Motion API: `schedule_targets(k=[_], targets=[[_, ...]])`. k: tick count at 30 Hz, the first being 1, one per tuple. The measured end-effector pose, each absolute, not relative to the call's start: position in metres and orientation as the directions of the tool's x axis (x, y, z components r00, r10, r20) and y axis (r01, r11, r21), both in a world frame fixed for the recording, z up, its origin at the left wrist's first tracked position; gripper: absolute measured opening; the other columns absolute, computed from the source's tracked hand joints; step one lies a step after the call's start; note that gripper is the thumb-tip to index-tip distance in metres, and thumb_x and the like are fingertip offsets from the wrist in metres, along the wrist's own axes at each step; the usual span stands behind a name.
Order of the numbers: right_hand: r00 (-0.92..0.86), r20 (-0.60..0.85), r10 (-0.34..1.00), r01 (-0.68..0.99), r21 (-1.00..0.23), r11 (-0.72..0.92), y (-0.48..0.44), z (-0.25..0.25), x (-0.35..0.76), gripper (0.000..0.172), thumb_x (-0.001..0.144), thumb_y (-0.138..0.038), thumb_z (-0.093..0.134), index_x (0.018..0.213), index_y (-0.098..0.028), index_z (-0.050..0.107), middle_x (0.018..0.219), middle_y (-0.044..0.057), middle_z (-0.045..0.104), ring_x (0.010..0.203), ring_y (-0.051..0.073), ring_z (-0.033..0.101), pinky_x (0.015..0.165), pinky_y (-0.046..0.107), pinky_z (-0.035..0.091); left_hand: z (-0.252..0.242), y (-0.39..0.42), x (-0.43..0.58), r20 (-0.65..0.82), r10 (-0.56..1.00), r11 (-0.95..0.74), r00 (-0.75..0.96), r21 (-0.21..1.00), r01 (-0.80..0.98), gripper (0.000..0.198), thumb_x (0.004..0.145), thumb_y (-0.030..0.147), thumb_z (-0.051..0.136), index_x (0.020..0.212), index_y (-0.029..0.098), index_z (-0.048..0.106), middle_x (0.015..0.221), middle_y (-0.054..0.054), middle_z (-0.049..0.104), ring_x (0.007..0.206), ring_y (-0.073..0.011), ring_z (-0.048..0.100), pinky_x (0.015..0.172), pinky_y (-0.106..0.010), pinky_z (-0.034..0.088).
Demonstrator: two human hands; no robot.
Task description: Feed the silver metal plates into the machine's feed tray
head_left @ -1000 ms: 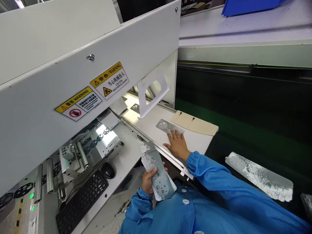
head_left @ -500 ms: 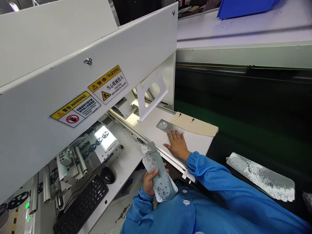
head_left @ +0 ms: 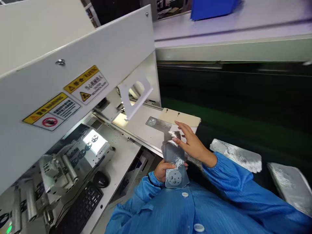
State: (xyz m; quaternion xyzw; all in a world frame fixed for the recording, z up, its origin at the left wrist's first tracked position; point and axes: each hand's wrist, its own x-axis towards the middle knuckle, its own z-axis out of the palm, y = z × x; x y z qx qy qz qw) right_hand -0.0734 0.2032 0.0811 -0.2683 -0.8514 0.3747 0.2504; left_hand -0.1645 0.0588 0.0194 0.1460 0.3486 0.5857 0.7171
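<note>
My left hand [head_left: 162, 171] grips a fanned stack of thin grey phone back panels [head_left: 175, 160] in front of my body, thumb on top. The panels carry a white speckled pattern and a round camera area with holes. At the upper end of the stack is my right hand [head_left: 195, 145], its fingers stretched and apart; the thumb lies over the top panel, and I cannot tell if it touches. Beyond the hands, a single grey phone back panel [head_left: 156, 123] lies flat on the white platform [head_left: 143, 133], against a cream guide plate [head_left: 181, 117].
A white machine cover [head_left: 109, 48] with warning labels spans the left. Below it are rollers, a lit plate [head_left: 95, 142], a mouse [head_left: 100, 179] and a keyboard [head_left: 80, 208]. On the dark belt [head_left: 234, 97] at right lie more panels [head_left: 236, 155]. A blue bin [head_left: 212, 9] stands behind.
My right hand has left the panel on the platform and come back to the stack. The left hand has brought the stack more upright and to the right. The camera view has shifted right.
</note>
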Motion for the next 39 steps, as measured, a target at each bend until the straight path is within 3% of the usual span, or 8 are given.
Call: schedule_targets(k=[6,19,22,26,30,34,36,39], targets=[[-0.697,0.083,0.712,0.513,-0.635,0.577,0.177,0.077,-0.005,0.056,0.078,-0.060,0.054,0.118,-0.021,0.057,0.130,0.013,0.051,0.122,0.033,0.044,0.095,0.050,0.043,0.023,0.085,-0.117,-0.416,0.880,0.467,0.228,0.674,-0.572,0.039,0.048,0.023,0.071,0.085,0.014,0.064,0.078,-0.006,0.071,0.083,-0.0310,0.067,0.080,-0.041,0.048],[-0.202,0.212,0.956,0.578,-0.762,0.291,0.178,0.029,0.147,0.045,0.084,-0.041,0.049,0.126,-0.025,0.045,0.126,0.010,0.050,0.119,0.026,0.046,0.100,0.046,0.038,0.015,0.129,0.003,-0.520,0.709,0.653,0.476,0.739,-0.166,0.070,0.050,0.005,0.060,0.114,0.018,0.038,0.079,-0.001,0.066,0.065,-0.0167,0.063,0.070,-0.034,0.047],[-0.397,0.298,0.868,0.569,-0.662,0.488,0.181,0.025,0.186,0.057,0.075,-0.038,0.061,0.125,-0.021,0.039,0.142,0.014,0.036,0.133,0.031,0.030,0.104,0.050,0.032,0.006,0.139,0.012,-0.541,0.645,0.716,0.540,0.675,-0.179,0.074,0.049,0.006,0.051,0.119,0.017,0.035,0.073,-0.002,0.068,0.055,-0.0192,0.064,0.064,-0.037,0.049],[-0.812,0.253,0.526,0.454,-0.293,0.841,0.193,0.026,0.217,0.041,0.067,-0.010,0.059,0.105,-0.022,0.050,0.144,0.009,0.036,0.139,0.033,0.014,0.108,0.058,0.017,0.002,0.159,0.020,-0.528,0.503,0.739,0.684,0.674,-0.024,0.074,0.047,0.006,0.050,0.120,0.017,0.040,0.079,-0.005,0.070,0.062,-0.0238,0.067,0.066,-0.040,0.051],[-0.902,0.154,0.403,0.385,-0.131,0.913,0.219,0.016,0.221,0.038,0.068,-0.002,0.052,0.101,-0.021,0.051,0.126,0.010,0.053,0.123,0.028,0.042,0.095,0.047,0.038,0.005,0.191,0.016,-0.520,0.746,0.444,0.416,0.854,0.270,0.053,0.062,0.015,0.060,0.114,0.018,0.048,0.087,-0.005,0.067,0.077,-0.0232,0.067,0.073,-0.039,0.051],[-0.754,0.098,0.649,0.639,-0.118,0.760,0.249,0.004,0.214,0.038,0.065,-0.013,0.063,0.100,-0.020,0.050,0.117,0.012,0.054,0.107,0.028,0.050,0.075,0.037,0.049,0.014,0.230,-0.017,-0.402,0.905,0.318,0.142,0.858,0.404,0.047,0.082,0.035,0.050,0.123,0.018,0.036,0.124,-0.013,0.053,0.117,-0.0237,0.051,0.095,-0.038,0.042],[-0.630,0.041,0.776,0.767,-0.125,0.630,0.260,0.000,0.206,0.037,0.068,-0.020,0.064,0.102,-0.020,0.049,0.116,0.013,0.053,0.106,0.029,0.049,0.074,0.037,0.049,0.013,0.246,-0.031,-0.352,0.934,0.280,0.059,0.826,0.489,0.060,0.076,0.043,0.059,0.124,0.017,0.033,0.139,-0.017,0.038,0.129,-0.0276,0.038,0.104,-0.041,0.033],[-0.525,-0.151,0.838,0.850,-0.150,0.505,0.272,-0.009,0.193,0.044,0.071,-0.029,0.066,0.110,-0.019,0.047,0.124,0.016,0.048,0.118,0.033,0.042,0.080,0.044,0.049,-0.001,0.259,-0.034,-0.346,0.937,0.243,0.048,0.744,0.622,0.086,0.041,0.040,0.085,0.112,0.013,0.044,0.142,-0.021,0.031,0.135,-0.0371,0.026,0.110,-0.046,0.023]])
